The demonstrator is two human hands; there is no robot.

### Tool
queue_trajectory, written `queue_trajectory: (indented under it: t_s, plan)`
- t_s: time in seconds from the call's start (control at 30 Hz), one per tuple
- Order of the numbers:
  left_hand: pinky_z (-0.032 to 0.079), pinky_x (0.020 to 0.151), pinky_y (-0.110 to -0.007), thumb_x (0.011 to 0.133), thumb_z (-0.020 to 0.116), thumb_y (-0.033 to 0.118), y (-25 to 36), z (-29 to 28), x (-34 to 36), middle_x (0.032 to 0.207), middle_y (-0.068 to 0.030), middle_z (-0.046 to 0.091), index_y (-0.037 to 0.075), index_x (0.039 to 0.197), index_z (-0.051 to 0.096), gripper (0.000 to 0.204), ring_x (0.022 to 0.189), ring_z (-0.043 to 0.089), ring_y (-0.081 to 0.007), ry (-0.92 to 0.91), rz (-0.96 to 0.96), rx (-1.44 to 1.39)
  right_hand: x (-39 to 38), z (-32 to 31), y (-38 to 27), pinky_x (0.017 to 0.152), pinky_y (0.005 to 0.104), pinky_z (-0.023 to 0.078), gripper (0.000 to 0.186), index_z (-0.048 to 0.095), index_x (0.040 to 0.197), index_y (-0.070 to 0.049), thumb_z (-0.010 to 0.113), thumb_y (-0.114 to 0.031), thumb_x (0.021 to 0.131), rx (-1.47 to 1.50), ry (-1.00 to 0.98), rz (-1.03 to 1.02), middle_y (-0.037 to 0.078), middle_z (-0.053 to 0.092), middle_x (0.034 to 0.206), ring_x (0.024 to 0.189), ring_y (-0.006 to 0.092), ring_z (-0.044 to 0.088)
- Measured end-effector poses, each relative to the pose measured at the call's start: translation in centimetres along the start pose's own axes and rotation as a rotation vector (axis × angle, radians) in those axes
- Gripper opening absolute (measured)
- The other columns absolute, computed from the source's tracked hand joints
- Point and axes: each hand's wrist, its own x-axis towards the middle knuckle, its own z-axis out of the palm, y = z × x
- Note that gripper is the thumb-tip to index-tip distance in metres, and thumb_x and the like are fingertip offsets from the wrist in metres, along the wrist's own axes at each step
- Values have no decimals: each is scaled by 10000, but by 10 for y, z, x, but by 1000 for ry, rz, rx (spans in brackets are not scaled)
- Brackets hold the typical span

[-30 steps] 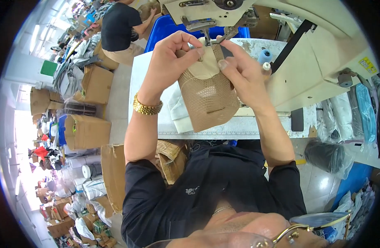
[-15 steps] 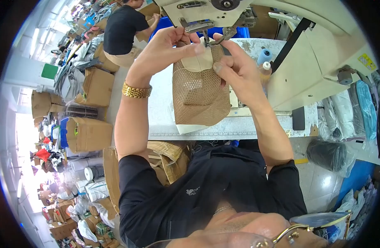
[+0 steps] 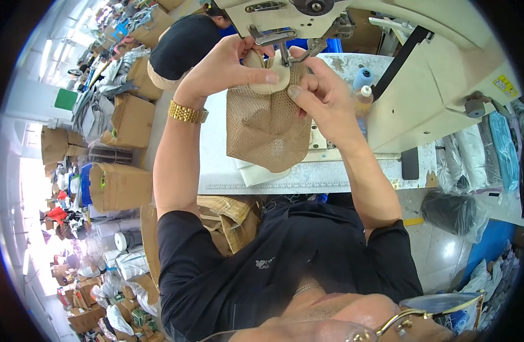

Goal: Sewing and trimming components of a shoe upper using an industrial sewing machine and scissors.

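A tan mesh bag-like piece (image 3: 267,128) with a cream rounded patch (image 3: 270,82) hangs from under the needle of a sewing machine (image 3: 285,54). On its left edge, my left hand (image 3: 233,71) is closed, the thumb lying across the cream patch. My right hand (image 3: 322,94) pinches the mesh at the right, close below the presser foot, thumb in front and fingers partly hidden behind. The fabric's edge at the needle is partly covered by my fingers and the machine parts.
A blue thread cone (image 3: 364,77) and a small bottle (image 3: 364,97) stand beside the machine's column. White material (image 3: 259,174) lies on the worktable (image 3: 330,181) under the mesh. A person in black (image 3: 185,48) bends over at the far left, near cardboard boxes (image 3: 122,185).
The mesh piece has turned and its lower end has swung left, both hands staying on it. My left hand has shifted slightly left. The other person has bent forward.
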Motion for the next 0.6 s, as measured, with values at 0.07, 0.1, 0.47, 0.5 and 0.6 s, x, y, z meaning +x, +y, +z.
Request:
queue_trajectory:
  t_s: [0.07,0.1,0.47,0.5,0.6]
  plan:
    - [462,741,-218,708,874,234,2,-1,1,912,21,600,5,989,633,436,817,528,-53,10,11,-21,1,0,2,537,204,427,545,418,1401,-28,594,-25,886,0,9,-6,-26,490,636,558,45,513]
    - [469,763,-224,713,870,232,3,-2,2,940,11,610,1,1011,632,446,837,536,-54,6,-20,-28,2,0,2,534,206,426,540,419,1399,-23,594,-28,888,0,17,-10,-24,495,637,556,47,517]
    - [481,850,-243,742,845,207,-3,-1,1,1043,-13,624,-15,1136,606,512,937,553,-73,-27,-56,-105,-12,-5,37,715,265,486,647,306,1466,-5,618,-155,920,-114,140,-11,75,585,882,794,131,597]
    - [477,862,-240,746,840,204,-2,1,-1,1051,-14,623,-14,1142,603,510,949,552,-75,-3,-70,-146,-8,-11,49,742,272,490,650,298,1469,3,611,-169,926,-338,173,-38,94,585,956,858,138,597]
    - [470,880,-234,751,833,196,-4,0,5,1065,-16,620,-14,1152,599,509,963,551,-77,-12,-98,-189,10,-31,93,897,353,480,570,367,1430,1,584,-185,937,-647,179,-206,168,576,1195,1066,279,596]
